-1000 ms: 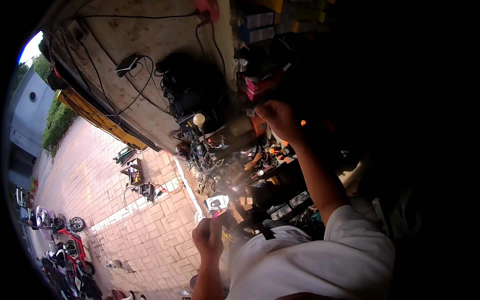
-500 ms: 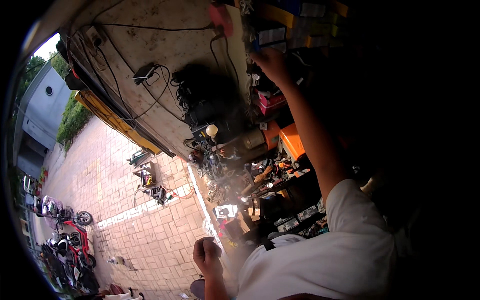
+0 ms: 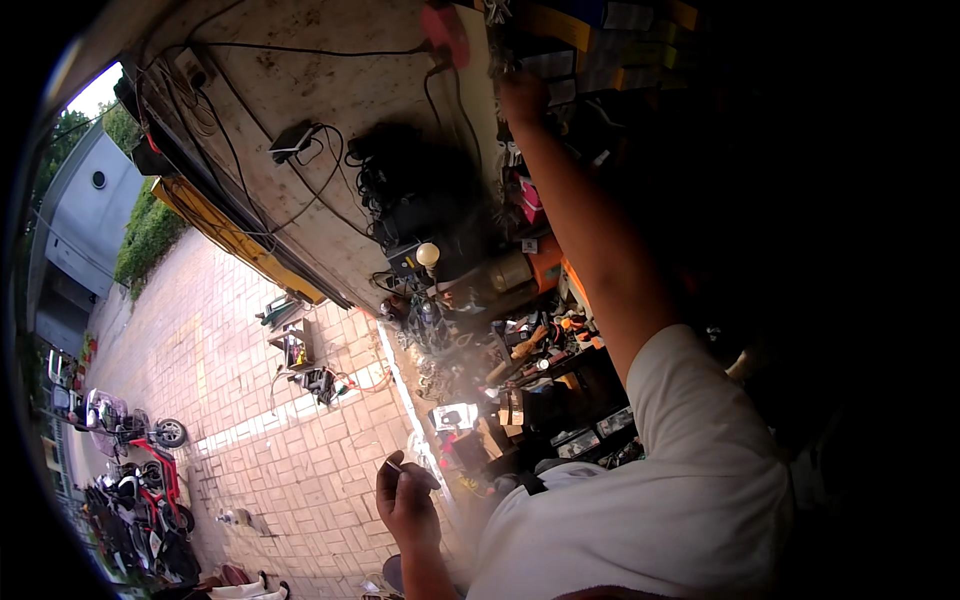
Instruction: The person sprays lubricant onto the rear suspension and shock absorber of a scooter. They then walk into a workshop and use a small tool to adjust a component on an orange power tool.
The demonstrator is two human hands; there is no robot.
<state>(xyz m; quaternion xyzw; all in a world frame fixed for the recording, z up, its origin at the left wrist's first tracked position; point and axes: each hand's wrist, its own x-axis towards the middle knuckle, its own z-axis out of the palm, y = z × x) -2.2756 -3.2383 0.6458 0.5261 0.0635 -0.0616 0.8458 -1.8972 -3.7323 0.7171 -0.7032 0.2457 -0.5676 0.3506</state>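
Observation:
My left hand (image 3: 408, 508) is low in the middle, in front of the brick paving, its fingers and thumb closed around a small dark object (image 3: 428, 479). A thin pale edge shows between the fingertips; the exact kind is too small to tell. My right arm stretches far up to a shadowed rack. There my right hand (image 3: 525, 100) is closed, against a vertical strip of small hanging metallic pieces (image 3: 497, 50). Whatever its fingers hold is lost in the dark. Small yellow and blue boxes (image 3: 630, 18) sit just right of that hand.
Tools and small parts crowd a shelf (image 3: 540, 345) below my right arm. Black cables (image 3: 375, 190) hang on the stained panel (image 3: 300, 90), near a round bulb (image 3: 428, 254). An open box (image 3: 294, 343) stands on the paving (image 3: 300, 450); scooters (image 3: 150, 470) are parked far left.
My right hand has shifted slightly left and up along the hanging strip. My left hand has risen a little and turned, so more of its fingers and a thin pale edge show.

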